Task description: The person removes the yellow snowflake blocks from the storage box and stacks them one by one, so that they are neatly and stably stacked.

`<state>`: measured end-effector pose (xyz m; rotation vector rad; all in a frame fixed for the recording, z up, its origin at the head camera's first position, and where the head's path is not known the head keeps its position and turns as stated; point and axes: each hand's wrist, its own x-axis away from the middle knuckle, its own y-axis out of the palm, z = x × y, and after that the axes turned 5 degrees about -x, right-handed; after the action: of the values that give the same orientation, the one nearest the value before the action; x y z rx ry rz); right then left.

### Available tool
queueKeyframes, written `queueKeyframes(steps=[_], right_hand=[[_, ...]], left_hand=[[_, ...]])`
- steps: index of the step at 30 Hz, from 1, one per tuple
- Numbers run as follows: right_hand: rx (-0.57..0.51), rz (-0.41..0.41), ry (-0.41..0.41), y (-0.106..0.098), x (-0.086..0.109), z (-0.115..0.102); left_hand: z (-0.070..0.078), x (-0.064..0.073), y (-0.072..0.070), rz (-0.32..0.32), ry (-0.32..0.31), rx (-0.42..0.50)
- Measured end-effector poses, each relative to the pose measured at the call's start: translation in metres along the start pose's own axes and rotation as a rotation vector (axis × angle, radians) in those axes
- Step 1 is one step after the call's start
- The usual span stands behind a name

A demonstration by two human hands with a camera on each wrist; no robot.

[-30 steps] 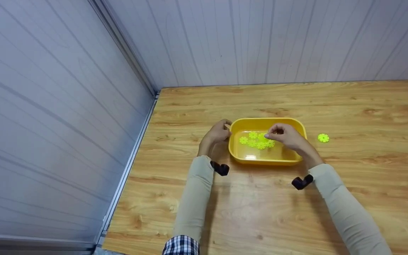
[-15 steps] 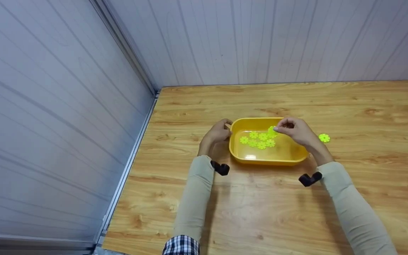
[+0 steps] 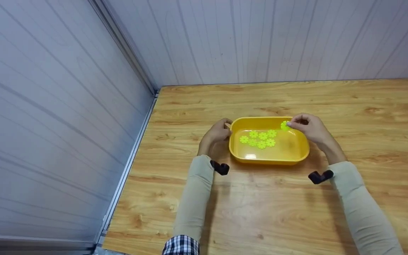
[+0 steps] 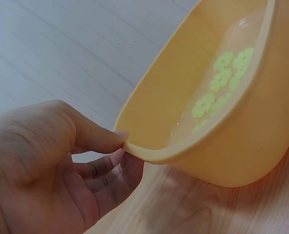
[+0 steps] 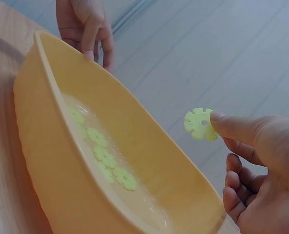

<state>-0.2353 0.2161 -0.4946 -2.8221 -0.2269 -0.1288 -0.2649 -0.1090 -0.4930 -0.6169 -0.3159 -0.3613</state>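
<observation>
My left hand (image 3: 219, 131) pinches the left rim of a yellow plastic basin (image 3: 285, 148), the thumb on top and the curled fingers below, as the left wrist view shows. Several yellow-green flower-shaped discs (image 3: 261, 145) lie flat on the basin's floor, mostly toward its left half. Over the basin's back right corner, my right hand (image 3: 313, 130) holds one more notched flower disc (image 5: 198, 124) between thumb and forefinger. This disc has a small hole in its middle and is tilted up, above the rim. The other right fingers are loosely curled.
The basin rests on a wood-grain tabletop (image 3: 260, 198). A pale panelled wall (image 3: 253, 42) rises along the back edge, and another panel (image 3: 66, 124) stands at the left. A black wrist camera mount (image 3: 320, 177) juts from each sleeve.
My right hand has moved right and back with the pinched disc, from over the pile to the basin's back right corner. It now covers the loose disc's spot on the table. The left hand stays put.
</observation>
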Motion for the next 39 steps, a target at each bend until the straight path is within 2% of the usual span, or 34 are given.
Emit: queueKeyframes(steps=[8,18,29,39], right_hand=[[-0.013,0.049,0.03,-0.019,0.005,0.008],[-0.044,0.098,0.123,-0.045,0.012,0.028],[0.048,0.143,0.152,-0.07,0.021,0.06],[0.115,0.171,0.225,-0.078,0.026,0.071]], left_hand=[[0.001,0.003,-0.002,-0.029,0.012,0.008],[0.001,0.002,-0.001,-0.012,0.002,0.005],[-0.001,0.003,0.001,-0.001,0.011,0.029],[-0.002,0.001,0.001,0.003,0.023,0.021]])
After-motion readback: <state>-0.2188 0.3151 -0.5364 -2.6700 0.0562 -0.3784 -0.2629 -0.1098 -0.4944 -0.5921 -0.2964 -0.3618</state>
